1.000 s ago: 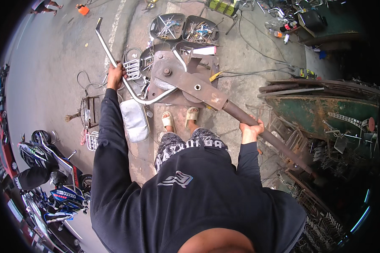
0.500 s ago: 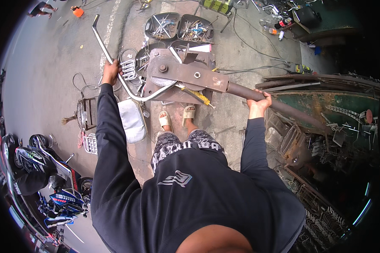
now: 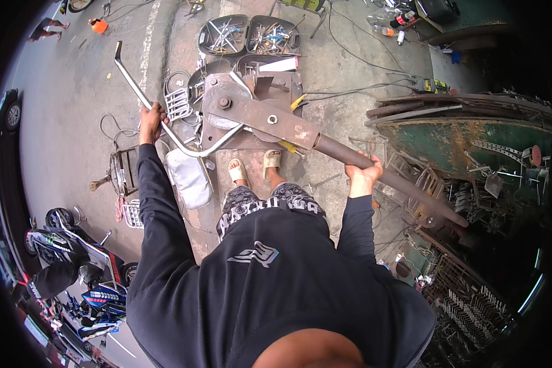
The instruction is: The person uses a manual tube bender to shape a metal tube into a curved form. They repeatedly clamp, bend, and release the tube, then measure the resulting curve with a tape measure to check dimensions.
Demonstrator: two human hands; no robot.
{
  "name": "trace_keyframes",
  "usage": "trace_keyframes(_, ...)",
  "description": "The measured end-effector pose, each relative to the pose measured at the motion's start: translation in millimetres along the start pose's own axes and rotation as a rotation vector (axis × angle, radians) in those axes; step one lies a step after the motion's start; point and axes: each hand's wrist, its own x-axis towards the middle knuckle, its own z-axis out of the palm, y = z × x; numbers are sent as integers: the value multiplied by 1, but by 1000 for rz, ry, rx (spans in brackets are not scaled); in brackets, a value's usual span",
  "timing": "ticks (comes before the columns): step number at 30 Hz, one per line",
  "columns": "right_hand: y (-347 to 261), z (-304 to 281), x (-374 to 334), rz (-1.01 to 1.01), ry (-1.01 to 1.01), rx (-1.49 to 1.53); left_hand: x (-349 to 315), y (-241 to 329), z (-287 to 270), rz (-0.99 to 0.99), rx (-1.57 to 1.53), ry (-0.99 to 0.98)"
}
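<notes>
My left hand (image 3: 152, 122) is wrapped round a shiny bent metal tube (image 3: 132, 80), whose kinked free end points away to the far left. The tube's near part curves into a rusty manual tube bender (image 3: 251, 115) with a bolted flat arm and round dies. A long brown pipe handle (image 3: 420, 197) extends the arm to the right and toward me. My right hand (image 3: 365, 172) grips this pipe about midway, fingers partly hidden beneath it. Yellow-handled tools (image 3: 297, 102) stick out beside the bender's plate.
An open tool case (image 3: 224, 35) full of hand tools lies beyond the bender. A pale cushion (image 3: 189, 178) and metal racks (image 3: 125, 172) are on the ground at left. Motorcycles (image 3: 73, 245) stand at near left. Stacked metal (image 3: 460, 104) and rusty parts crowd the right. Cables (image 3: 356, 92) cross the ground.
The bender's arm and pipe handle have swung somewhat toward me, with my right hand moving along. My left hand keeps its grip on the tube. The whole view has shifted slightly.
</notes>
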Motion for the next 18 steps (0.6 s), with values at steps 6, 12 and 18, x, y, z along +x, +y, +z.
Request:
trace_keyframes(6, 5, 68, 31, 10, -127, -158, 62, 46, 44, 291, 499, -308)
trace_keyframes(12, 7, 118, 45, 4, -206, -182, 44, 13, 17, 387, 630, -330)
trace_keyframes(18, 14, 119, 58, -11, -179, -173, -65, 22, -5, 467, 800, -366)
